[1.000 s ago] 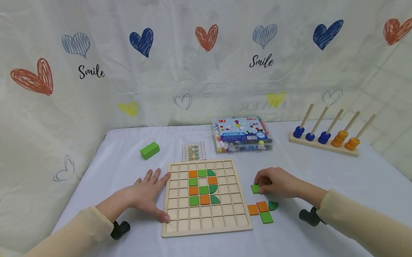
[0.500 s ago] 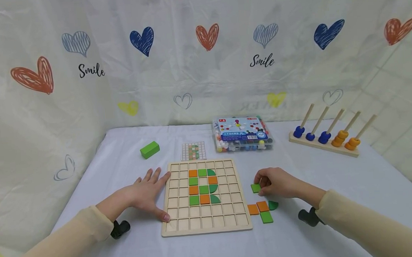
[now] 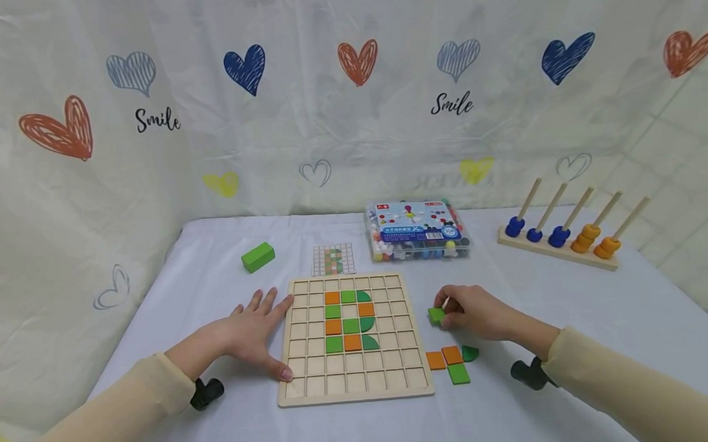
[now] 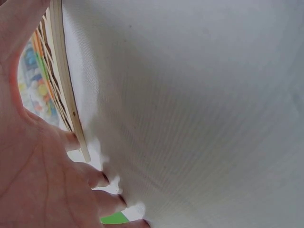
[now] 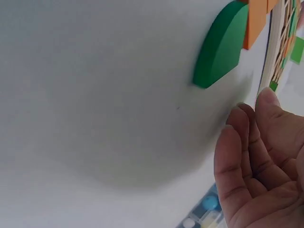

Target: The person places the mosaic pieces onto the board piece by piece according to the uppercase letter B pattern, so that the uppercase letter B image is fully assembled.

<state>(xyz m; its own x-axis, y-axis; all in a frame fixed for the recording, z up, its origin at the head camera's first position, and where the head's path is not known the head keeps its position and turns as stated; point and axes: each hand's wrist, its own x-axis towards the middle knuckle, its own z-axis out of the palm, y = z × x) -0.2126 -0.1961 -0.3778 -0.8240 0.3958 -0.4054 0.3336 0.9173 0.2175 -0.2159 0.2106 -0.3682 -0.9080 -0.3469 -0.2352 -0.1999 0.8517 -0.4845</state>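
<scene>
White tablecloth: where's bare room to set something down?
Bare cloth: below the square wooden grid board in the head view; between the right hand and wooden five-peg bead stand. Crowded: beside the board's right edge, with flat orange and green tiles.

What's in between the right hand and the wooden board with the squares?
In the head view: a green tile the right hand pinches, then bare white cloth, then the wooden board.
</scene>
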